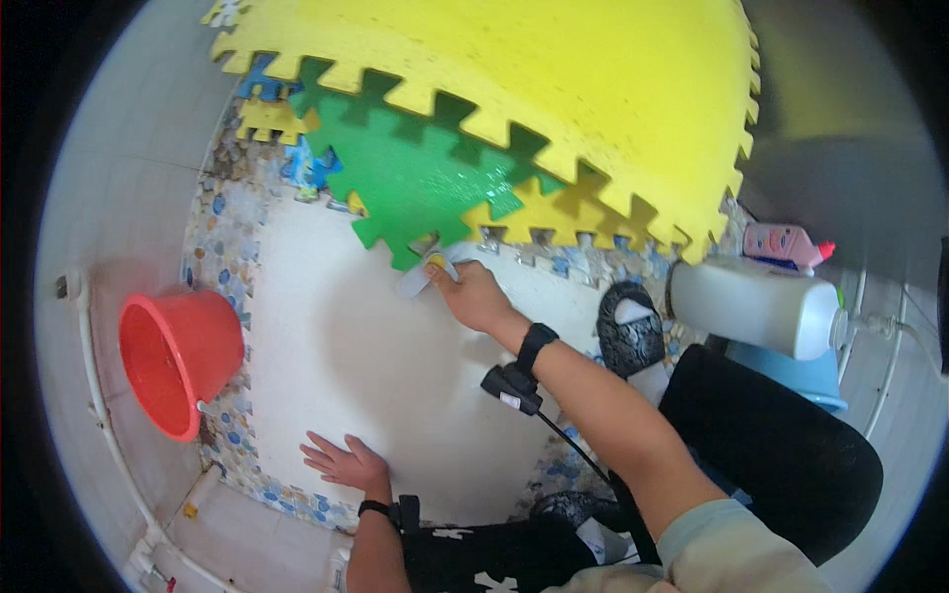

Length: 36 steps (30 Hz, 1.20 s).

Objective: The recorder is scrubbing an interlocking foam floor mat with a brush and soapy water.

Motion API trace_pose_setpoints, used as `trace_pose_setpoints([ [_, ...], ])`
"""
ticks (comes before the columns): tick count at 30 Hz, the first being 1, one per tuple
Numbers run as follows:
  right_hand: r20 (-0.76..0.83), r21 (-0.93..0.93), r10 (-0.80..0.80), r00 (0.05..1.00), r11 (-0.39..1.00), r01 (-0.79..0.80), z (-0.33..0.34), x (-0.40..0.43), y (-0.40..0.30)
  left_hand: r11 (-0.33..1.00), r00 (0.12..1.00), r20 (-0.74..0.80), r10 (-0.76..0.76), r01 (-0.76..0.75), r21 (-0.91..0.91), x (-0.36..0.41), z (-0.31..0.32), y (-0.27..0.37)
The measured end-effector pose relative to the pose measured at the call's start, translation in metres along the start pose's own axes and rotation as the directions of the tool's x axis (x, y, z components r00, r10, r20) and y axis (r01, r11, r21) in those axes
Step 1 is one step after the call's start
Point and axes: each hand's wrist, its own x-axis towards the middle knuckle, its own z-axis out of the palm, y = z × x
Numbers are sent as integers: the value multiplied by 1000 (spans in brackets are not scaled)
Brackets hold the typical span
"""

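My right hand grips a small pale scrubbing tool, probably a brush, with a yellow part near my thumb. My fingers hide much of it. It rests over a white foam mat beside the tip of a wet green jigsaw foam mat. At the mat's lower left, my left hand has its fingers spread and holds nothing. Above the green piece lies a large yellow jigsaw foam mat with dark specks, overlapping it. A smaller yellow piece shows below its edge.
A red bucket stands left, near a white wall pipe. On the right are a white plastic jug, a pink bottle and a blue basin. My patterned shoe rests by the mat. Pebble-patterned flooring borders it.
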Motion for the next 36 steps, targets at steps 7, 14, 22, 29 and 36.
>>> trace_pose_setpoints([
  [7, 21, 100, 37, 999, 994, -39, -64, -108, 94, 978, 983, -53, 173, -166, 124, 12, -1, -17],
  [14, -55, 44, -13, 998, 999, 15, -34, -50, 47, 995, 999, -40, -15, 19, 96, 6, 8, -6],
  [22, -7, 80, 291, 957, 954, -289, -88, -145, 129, 984, 993, -79, -91, 102, 149, 17, 2, -17],
  [29, 40, -2, 366, 930, 930, -367, -88, -113, 115, 979, 994, -45, -104, 111, 173, 14, 8, -5],
  [36, 37, -28, 449, 893, 894, -448, -82, -108, 80, 993, 997, -32, -71, 74, 97, 12, 0, -10],
])
